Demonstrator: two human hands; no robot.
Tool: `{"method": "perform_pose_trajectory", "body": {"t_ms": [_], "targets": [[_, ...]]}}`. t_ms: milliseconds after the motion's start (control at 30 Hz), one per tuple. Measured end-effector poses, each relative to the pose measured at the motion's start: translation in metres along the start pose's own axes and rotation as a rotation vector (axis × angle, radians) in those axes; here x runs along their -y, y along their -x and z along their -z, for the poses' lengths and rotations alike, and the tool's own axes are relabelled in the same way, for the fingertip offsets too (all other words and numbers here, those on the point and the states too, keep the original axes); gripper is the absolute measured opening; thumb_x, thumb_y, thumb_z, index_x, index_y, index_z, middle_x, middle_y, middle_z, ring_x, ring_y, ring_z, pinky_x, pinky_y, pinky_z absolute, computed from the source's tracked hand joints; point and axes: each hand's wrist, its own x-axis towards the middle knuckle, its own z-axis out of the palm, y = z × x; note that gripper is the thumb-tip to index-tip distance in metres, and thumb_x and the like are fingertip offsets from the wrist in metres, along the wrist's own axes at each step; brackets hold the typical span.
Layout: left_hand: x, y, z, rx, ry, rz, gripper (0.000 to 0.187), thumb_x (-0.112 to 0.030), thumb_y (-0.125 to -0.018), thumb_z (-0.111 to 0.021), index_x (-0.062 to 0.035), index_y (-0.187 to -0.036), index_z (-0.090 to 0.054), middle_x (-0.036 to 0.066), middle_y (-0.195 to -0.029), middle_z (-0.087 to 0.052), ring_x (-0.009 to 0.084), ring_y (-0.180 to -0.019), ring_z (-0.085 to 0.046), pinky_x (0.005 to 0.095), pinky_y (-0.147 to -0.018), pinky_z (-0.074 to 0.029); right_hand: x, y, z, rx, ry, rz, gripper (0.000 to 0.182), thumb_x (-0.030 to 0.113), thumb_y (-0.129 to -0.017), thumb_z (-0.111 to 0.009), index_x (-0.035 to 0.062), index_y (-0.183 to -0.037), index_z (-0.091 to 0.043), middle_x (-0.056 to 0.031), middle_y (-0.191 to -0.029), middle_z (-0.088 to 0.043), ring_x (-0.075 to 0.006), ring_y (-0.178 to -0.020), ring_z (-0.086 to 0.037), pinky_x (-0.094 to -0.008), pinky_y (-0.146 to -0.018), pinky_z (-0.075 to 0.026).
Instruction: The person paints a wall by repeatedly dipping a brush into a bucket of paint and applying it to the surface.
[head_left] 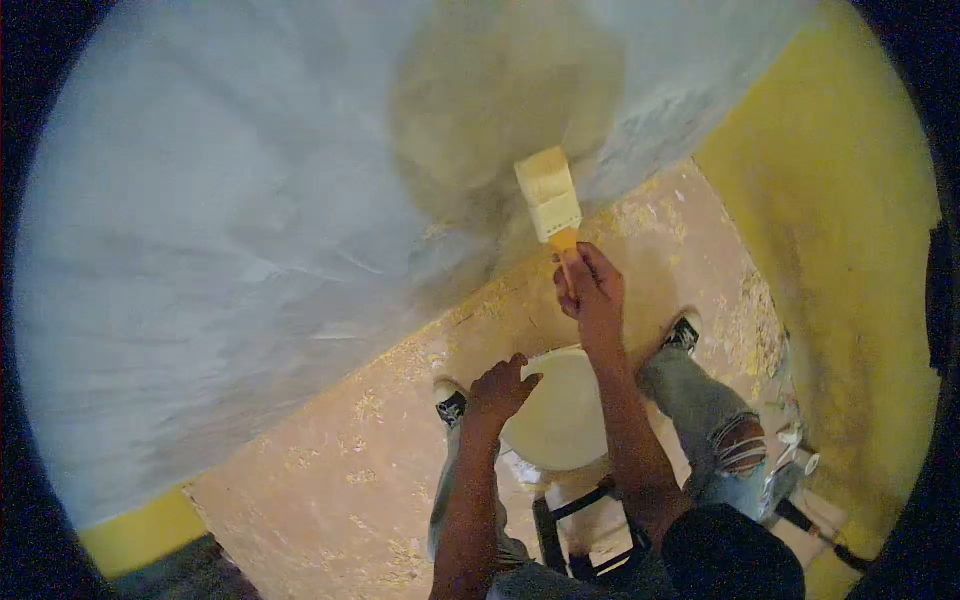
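A wide flat brush (551, 195) with pale bristles and an orange handle is gripped in my right hand (590, 285), its bristles pointing up toward the grey wall. Whether the bristles touch the wall I cannot tell. Below it, between my legs, stands a round container (560, 415) of pale cream material. My left hand (502, 388) rests at the container's upper left rim, fingers apart and partly bent.
The grey wall (220, 200) fills the upper left, with a yellow wall (840, 230) at right. Dried flecks mark the pinkish floor (330, 460). A dark frame (543, 530) stands behind the container. Tools, including a roller (806, 462), lie by my right leg.
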Motion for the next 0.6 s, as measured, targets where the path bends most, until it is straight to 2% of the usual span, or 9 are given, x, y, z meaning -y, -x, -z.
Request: {"method": "perform_pose_trajectory", "body": {"t_ms": [33,100,167,233,300,367,433,533,600], "targets": [[-0.001,0.0,-0.001,-0.017,0.014,0.004,0.049,-0.045,-0.092,-0.053,-0.0068,-0.122,-0.049,0.025,-0.115,-0.06,0.0386,-0.11,-0.057,0.0492,-0.093,-0.045,-0.022,-0.012,0.0,0.02,0.008,0.004,0.022,0.023,-0.096,-0.056,0.0018,-0.101,-0.062,0.003,-0.064,-0.049,-0.0036,-0.048,-0.041,-0.0196,-0.042,-0.03],[-0.006,0.001,0.002,0.017,0.008,0.04,0.048,-0.046,-0.092,-0.053,-0.0075,-0.121,-0.05,0.023,-0.114,-0.061,0.0383,-0.109,-0.058,0.0494,-0.092,-0.046,-0.099,-0.05,0.007,0.12,0.171,0.24,0.021,0.023,-0.097,-0.053,0.0036,-0.101,-0.06,0.0029,-0.065,-0.047,-0.0046,-0.049,-0.042,-0.021,-0.044,-0.033],[0.0,-0.004,-0.006,-0.011,-0.009,0.014,0.05,-0.048,-0.091,-0.052,-0.0085,-0.121,-0.051,0.022,-0.113,-0.062,0.0383,-0.106,-0.06,0.0497,-0.09,-0.048,-0.168,-0.069,0.025,0.143,0.191,0.171,0.021,0.024,-0.097,-0.053,0.0039,-0.098,-0.06,0.0019,-0.064,-0.047,-0.0062,-0.049,-0.043,-0.0227,-0.044,-0.035],[0.003,-0.009,-0.01,-0.036,-0.032,-0.012,0.051,-0.049,-0.09,-0.052,-0.0095,-0.122,-0.052,0.021,-0.112,-0.063,0.0383,-0.103,-0.062,0.0499,-0.087,-0.049,-0.185,-0.065,0.044,0.16,0.209,0.102,0.022,0.025,-0.097,-0.052,0.0042,-0.094,-0.059,0.0009,-0.064,-0.047,-0.0078,-0.049,-0.045,-0.0244,-0.045,-0.037],[0.006,-0.009,-0.012,-0.053,-0.02,-0.035,0.051,-0.05,-0.09,-0.052,-0.0094,-0.122,-0.052,0.021,-0.111,-0.063,0.0382,-0.104,-0.062,0.0502,-0.087,-0.049,-0.185,-0.053,0.06,0.223,0.626,-0.105,0.022,0.019,-0.095,-0.052,-0.0017,-0.094,-0.058,-0.0105,-0.072,-0.061,-0.0156,-0.062,-0.059,-0.0304,-0.057,-0.047],[0.01,-0.01,-0.011,-0.06,-0.024,-0.04,0.051,-0.049,-0.09,-0.052,-0.0092,-0.121,-0.052,0.021,-0.11,-0.064,0.0385,-0.103,-0.062,0.0503,-0.086,-0.05,-0.182,-0.047,0.062,0.232,0.715,-0.03,0.023,0.019,-0.095,-0.052,-0.002,-0.093,-0.059,-0.0125,-0.072,-0.062,-0.0172,-0.06,-0.06,-0.0318,-0.055,-0.048],[0.009,-0.01,-0.012,-0.063,-0.023,-0.051,0.051,-0.049,-0.09,-0.052,-0.0089,-0.121,-0.052,0.022,-0.108,-0.064,0.0389,-0.102,-0.062,0.0505,-0.085,-0.05,-0.152,-0.038,0.053,0.235,0.812,0.045,0.023,0.019,-0.095,-0.051,-0.0022,-0.093,-0.06,-0.0144,-0.072,-0.063,-0.0187,-0.058,-0.061,-0.0332,-0.054,-0.048],[0.008,-0.005,-0.009,-0.079,-0.037,-0.053,0.05,-0.049,-0.09,-0.053,-0.0085,-0.119,-0.052,0.022,-0.107,-0.064,0.0391,-0.102,-0.062,0.0508,-0.084,-0.05,-0.018,-0.007,-0.003,0.22,0.735,0.01,0.024,0.02,-0.094,-0.053,-0.0029,-0.092,-0.061,-0.0131,-0.069,-0.062,-0.0193,-0.052,-0.059,-0.0341,-0.05,-0.046],[0.005,-0.002,-0.007,-0.104,-0.038,-0.049,0.05,-0.049,-0.089,-0.053,-0.008,-0.117,-0.052,0.022,-0.106,-0.064,0.0388,-0.102,-0.062,0.0512,-0.084,-0.05,0.053,0.013,-0.029,0.19,0.616,0.016,0.024,0.021,-0.096,-0.051,-0.0007,-0.092,-0.06,-0.0019,-0.058,-0.051,-0.0081,-0.043,-0.044,-0.0249,-0.04,-0.036]]}}
